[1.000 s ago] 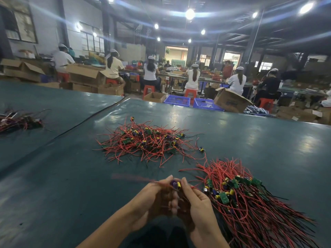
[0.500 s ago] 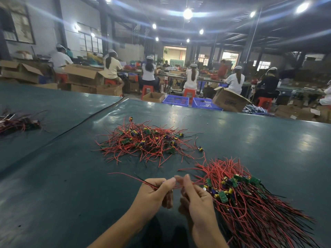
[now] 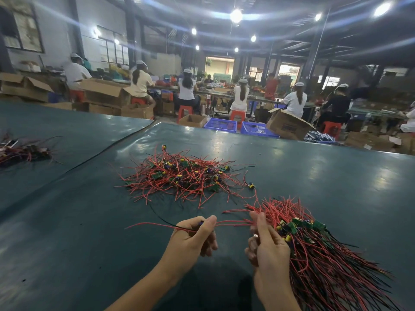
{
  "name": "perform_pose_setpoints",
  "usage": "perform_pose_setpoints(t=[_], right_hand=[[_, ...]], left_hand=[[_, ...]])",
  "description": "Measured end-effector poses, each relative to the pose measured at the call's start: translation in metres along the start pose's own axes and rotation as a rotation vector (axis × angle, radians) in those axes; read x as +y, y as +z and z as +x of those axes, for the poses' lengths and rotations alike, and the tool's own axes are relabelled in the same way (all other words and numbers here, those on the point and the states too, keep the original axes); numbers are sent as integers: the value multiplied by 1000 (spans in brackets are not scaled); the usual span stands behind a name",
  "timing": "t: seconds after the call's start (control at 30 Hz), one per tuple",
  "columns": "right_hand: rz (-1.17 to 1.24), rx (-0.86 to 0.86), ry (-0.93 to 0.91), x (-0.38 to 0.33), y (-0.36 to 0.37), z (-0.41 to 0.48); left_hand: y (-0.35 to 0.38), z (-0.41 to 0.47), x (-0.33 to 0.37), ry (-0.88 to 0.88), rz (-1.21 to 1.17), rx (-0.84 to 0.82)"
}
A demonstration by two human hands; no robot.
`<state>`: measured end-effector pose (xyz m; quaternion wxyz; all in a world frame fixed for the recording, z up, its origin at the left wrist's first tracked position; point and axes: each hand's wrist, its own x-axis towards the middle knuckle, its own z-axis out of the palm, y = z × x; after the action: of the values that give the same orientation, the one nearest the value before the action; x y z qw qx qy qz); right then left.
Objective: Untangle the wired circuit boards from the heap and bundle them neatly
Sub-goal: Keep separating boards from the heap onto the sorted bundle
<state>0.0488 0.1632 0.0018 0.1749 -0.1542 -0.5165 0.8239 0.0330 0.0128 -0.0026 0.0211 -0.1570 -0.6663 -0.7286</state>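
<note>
While the left hand is pinching a small wired board between its thumb and curled fingers, the right hand is gripping that board's red wires just to the right, with its fingers curled round them. The wires are stretching between the two hands, just above the green bench, and a red end and a black end are trailing out to the left.

Farther away, near the middle of the bench, the heap is lying as a loose tangle of red and black wires and green boards. At the near right, the bundle is resting against the right hand, its boards gathered together and its wires fanning toward the near right corner. A smaller pile is lying at the far left.

Beyond the bench, workers are sitting among cardboard boxes and blue crates.
</note>
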Motion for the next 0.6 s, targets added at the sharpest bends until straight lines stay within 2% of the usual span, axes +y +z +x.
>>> perform_pose_setpoints(t=[0.13, 0.2, 0.23, 0.4, 0.6], right_hand=[[-234, -216, -24, 12, 15, -18], [-211, -338, -96, 18, 26, -28], [-193, -346, -119, 19, 28, -29], [-200, -136, -83, 20, 19, -15], [82, 177, 57, 2, -5, 12]], left_hand=[[-4, 2, -2, 13, 3, 13], [-3, 3, -4, 24, 19, -16], [-2, 3, -5, 27, 21, -28], [-1, 0, -8, 59, 123, -90], [-1, -1, -4, 81, 173, -106]])
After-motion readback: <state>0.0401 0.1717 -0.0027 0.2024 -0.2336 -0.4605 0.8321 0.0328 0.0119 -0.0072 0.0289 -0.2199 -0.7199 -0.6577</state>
